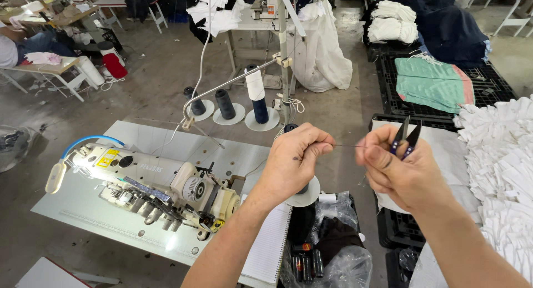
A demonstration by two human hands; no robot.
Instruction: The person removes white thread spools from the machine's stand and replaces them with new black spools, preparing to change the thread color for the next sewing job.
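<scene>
The left hand point(294, 160) is closed, pinching a thin dark thread point(350, 146) that runs taut across to the right hand point(402, 168); the right hand pinches the thread's other end and also grips small thread snips point(406, 137), blades pointing up. Behind the left hand stands a thread cone on its white disc point(304, 195), mostly hidden; further back three more cones point(225, 105) sit on a stand under a bent metal guide rod point(233, 84). A cream sewing machine point(161, 185) lies on the pale tabletop point(83, 207), with a spiral notebook point(269, 246) at its edge; beside it a plastic bag holds dark spools point(308, 263). White cut pieces point(499, 155) pile at right; black crates point(438, 82) carry green fabric point(433, 82) on the grey concrete floor point(155, 77).
</scene>
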